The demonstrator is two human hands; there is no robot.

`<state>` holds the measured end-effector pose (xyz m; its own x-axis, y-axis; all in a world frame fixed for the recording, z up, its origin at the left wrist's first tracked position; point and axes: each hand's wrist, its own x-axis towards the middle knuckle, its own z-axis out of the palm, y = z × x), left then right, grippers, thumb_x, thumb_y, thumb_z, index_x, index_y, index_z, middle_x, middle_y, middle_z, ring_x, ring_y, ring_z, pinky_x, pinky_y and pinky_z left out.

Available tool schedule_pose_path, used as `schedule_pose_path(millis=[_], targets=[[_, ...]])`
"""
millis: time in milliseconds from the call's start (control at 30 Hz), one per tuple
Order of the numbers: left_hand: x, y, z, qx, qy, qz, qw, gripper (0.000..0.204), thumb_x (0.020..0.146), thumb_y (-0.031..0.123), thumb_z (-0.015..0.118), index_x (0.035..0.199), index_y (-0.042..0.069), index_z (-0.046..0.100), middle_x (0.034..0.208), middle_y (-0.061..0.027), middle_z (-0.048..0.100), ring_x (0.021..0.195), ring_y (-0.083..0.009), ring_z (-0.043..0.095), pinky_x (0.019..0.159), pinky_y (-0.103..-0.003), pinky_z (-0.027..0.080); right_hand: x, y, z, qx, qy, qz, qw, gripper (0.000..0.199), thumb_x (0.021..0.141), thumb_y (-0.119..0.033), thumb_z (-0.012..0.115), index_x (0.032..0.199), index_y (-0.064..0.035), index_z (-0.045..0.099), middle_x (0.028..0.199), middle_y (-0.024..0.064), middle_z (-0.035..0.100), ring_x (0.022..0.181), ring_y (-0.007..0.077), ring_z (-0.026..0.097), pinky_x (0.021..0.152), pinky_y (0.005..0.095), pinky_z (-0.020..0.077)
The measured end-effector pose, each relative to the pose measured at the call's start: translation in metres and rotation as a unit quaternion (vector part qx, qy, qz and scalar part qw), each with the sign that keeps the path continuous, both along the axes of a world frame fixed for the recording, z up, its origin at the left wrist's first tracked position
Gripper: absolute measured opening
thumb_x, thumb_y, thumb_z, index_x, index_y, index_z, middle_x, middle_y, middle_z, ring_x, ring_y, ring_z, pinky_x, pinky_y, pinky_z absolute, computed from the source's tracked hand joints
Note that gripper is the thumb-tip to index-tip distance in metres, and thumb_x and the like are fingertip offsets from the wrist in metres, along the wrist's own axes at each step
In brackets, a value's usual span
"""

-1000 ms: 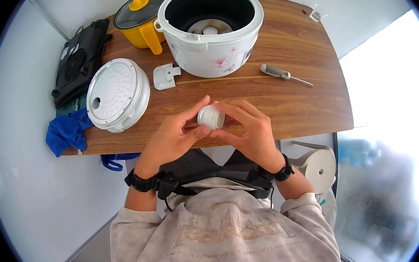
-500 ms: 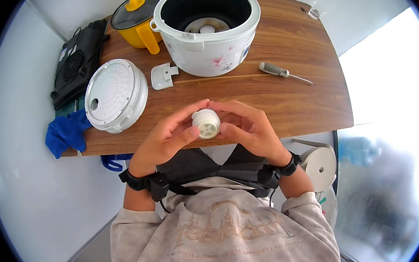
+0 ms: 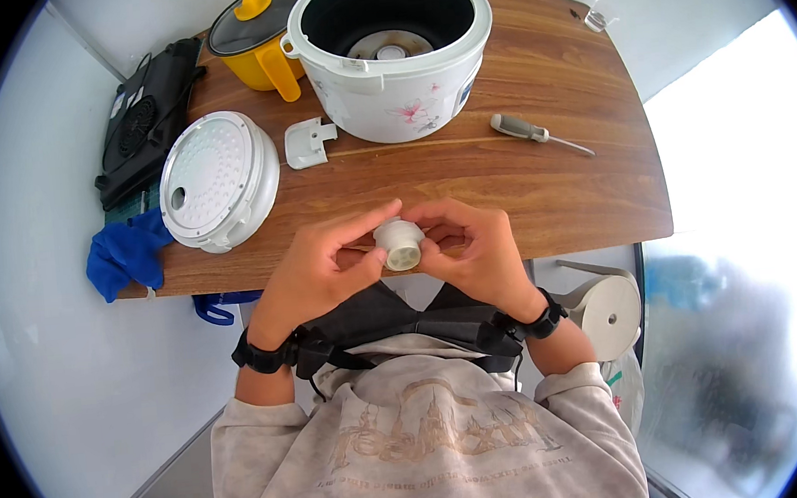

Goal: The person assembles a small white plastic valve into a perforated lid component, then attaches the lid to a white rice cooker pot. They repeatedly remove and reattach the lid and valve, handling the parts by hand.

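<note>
A small round white plastic cap is held between both hands above the near edge of the wooden table. My left hand pinches it from the left with thumb and fingers. My right hand grips it from the right. Farther back stands the white rice cooker body with a flower print, open, its inside empty. The cooker's detached white lid lies to the left, inner side up. A small white plastic piece rests between lid and cooker.
A screwdriver lies right of the cooker. A yellow jug with a dark lid stands at the back left. A black flat device and a blue cloth sit at the table's left edge. A white stool stands below right.
Both hands have drawn the white cap slightly nearer to me and turned it, so its open end now faces the camera more. Nothing on the table moved.
</note>
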<state>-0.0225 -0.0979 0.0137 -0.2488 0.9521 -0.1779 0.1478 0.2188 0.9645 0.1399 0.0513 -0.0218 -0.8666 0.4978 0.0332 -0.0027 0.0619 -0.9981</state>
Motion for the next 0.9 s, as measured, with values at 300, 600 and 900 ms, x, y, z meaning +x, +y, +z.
schedule_pose_path(millis=[300, 600, 900], targets=[[0.012, 0.0, -0.003, 0.082, 0.214, 0.034, 0.973, 0.041, 0.084, -0.005, 0.06, 0.124, 0.003, 0.066, 0.111, -0.0166, 0.073, 0.092, -0.0224, 0.073, 0.082, -0.03, 0.059, 0.0, -0.002, 0.01, 0.128, 0.012, -0.012, 0.992, 0.025, 0.082, -0.004, 0.07, 0.106, -0.002, 0.067, 0.094, 0.0109, 0.075, 0.082, 0.0207, 0.075, 0.077, 0.0299, 0.0597], [0.01, 0.002, -0.006, 0.063, 0.05, 0.074, 0.994, 0.04, 0.087, -0.003, 0.062, 0.127, 0.003, 0.063, 0.108, -0.0121, 0.073, 0.1, -0.0176, 0.07, 0.089, -0.03, 0.057, 0.001, 0.003, 0.009, 0.082, -0.011, -0.001, 0.997, 0.022, 0.086, -0.008, 0.071, 0.106, -0.0005, 0.067, 0.089, 0.0122, 0.075, 0.082, 0.0201, 0.075, 0.075, 0.0294, 0.0599], [0.011, -0.002, -0.012, 0.079, 0.089, 0.048, 0.992, 0.025, 0.087, 0.0, 0.065, 0.111, 0.002, 0.059, 0.107, -0.0127, 0.071, 0.092, -0.0204, 0.073, 0.084, -0.03, 0.058, 0.003, 0.007, 0.016, 0.146, -0.013, 0.03, 0.989, 0.017, 0.088, -0.01, 0.072, 0.101, 0.0008, 0.068, 0.088, 0.0118, 0.075, 0.08, 0.0195, 0.075, 0.075, 0.0292, 0.0604]])
